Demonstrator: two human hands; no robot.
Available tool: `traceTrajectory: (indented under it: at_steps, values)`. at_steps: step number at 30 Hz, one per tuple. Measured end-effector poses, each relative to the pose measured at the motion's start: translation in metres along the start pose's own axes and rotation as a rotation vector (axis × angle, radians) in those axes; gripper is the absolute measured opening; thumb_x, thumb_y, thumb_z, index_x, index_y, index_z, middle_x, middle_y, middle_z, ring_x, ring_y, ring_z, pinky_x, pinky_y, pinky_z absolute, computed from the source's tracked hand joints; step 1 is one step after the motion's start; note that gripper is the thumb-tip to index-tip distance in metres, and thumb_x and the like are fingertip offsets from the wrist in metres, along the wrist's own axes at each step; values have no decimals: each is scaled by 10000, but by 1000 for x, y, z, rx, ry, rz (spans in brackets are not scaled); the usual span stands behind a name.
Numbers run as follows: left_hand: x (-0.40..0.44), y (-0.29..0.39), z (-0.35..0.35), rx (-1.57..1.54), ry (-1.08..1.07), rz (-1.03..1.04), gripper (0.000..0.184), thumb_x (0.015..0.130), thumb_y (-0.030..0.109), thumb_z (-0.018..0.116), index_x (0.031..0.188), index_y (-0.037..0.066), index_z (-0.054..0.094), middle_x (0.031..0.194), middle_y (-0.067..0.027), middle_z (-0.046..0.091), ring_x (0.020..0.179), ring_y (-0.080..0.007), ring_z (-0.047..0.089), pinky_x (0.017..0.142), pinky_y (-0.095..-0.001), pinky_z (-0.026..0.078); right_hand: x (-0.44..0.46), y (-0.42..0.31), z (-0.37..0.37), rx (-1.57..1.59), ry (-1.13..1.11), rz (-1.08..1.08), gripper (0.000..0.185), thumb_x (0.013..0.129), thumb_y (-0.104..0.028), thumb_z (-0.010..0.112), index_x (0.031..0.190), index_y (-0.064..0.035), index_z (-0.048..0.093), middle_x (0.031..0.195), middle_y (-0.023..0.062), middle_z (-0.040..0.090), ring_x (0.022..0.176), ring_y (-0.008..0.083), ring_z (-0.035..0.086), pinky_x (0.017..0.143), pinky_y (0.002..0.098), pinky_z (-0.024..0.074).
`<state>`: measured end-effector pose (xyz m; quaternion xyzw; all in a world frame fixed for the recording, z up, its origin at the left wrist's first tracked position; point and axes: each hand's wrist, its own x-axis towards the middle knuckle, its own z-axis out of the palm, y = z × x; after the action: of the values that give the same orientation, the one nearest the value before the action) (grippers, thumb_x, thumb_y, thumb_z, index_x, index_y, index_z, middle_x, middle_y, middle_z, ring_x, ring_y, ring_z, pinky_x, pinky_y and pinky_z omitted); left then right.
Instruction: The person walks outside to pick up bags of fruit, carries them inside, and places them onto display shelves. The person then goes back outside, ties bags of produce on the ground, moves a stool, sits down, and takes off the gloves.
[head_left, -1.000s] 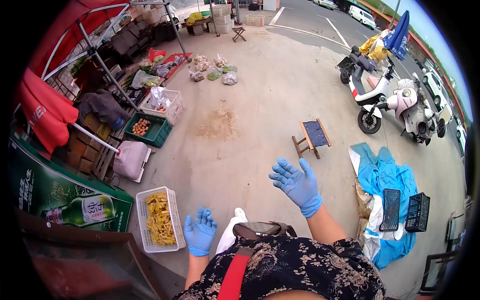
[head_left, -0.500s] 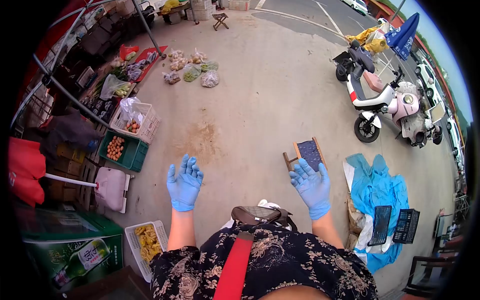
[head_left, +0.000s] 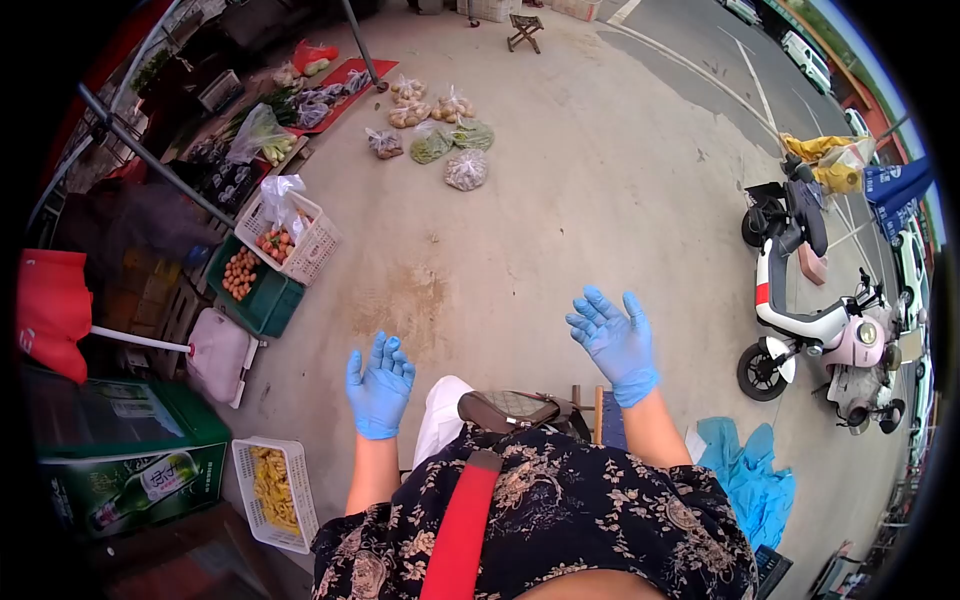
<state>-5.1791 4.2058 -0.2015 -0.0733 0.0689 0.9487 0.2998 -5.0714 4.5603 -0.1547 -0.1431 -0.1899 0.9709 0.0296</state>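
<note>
My left hand (head_left: 379, 388), in a blue glove, is raised palm up with its fingers apart and nothing in it. My right hand (head_left: 614, 345), gloved the same way, is held a little higher with fingers spread, also holding nothing. Between the wrists, at my waist, sits a brown bag (head_left: 505, 408). Close below my right hand, a folding stool with a dark blue seat (head_left: 611, 425) is partly hidden by my arm. White trousers (head_left: 438, 415) show beside the bag.
To the left stand a white basket of yellow items (head_left: 242, 470), a green crate of eggs (head_left: 270, 315), a white crate (head_left: 318, 245) and a pink umbrella base (head_left: 215, 355). Bagged produce (head_left: 465, 170) lies ahead. A scooter (head_left: 800, 310) and blue sheeting (head_left: 750, 470) are at right.
The view has shifted, and the stool now sits nearer my body, partly covered. The scooter and blue sheeting appear lower and farther right. My right hand has risen in view; both hands stay open.
</note>
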Motion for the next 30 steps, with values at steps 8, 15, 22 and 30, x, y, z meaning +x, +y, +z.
traceTrajectory:
  at_steps: [8, 15, 22, 30]
  values:
    - [176, 20, -16, -109, 171, 76, 428, 876, 353, 470, 1165, 50, 558, 1101, -138, 609, 939, -226, 588, 847, -371, 430, 215, -53, 18, -6, 4, 130, 544, 883, -440, 449, 1189, 7, 494, 1081, 170, 590, 977, 331, 579, 855, 409, 464]
    - [398, 92, 34, -90, 138, 49, 425, 882, 324, 467, 1186, 35, 534, 1117, -146, 600, 935, -234, 591, 856, -382, 435, 369, -127, 44, -50, 150, 43, 544, 881, -441, 448, 1192, 3, 492, 1072, 166, 589, 971, 323, 576, 844, 410, 464]
    - [556, 136, 79, -18, 64, 117, 409, 895, 304, 454, 1192, 33, 526, 1109, -149, 597, 907, -234, 595, 835, -375, 446, 511, -178, 50, -16, 212, 74, 514, 889, -422, 442, 1164, 6, 505, 1066, 165, 586, 972, 317, 574, 842, 409, 461]
    - [660, 131, 57, -195, 280, 376, 409, 879, 329, 471, 1154, 37, 552, 1103, -137, 600, 922, -215, 570, 822, -357, 439, 746, -246, 47, -108, 172, 389, 508, 883, -404, 460, 1179, 7, 484, 1059, 168, 592, 939, 319, 587, 819, 399, 478]
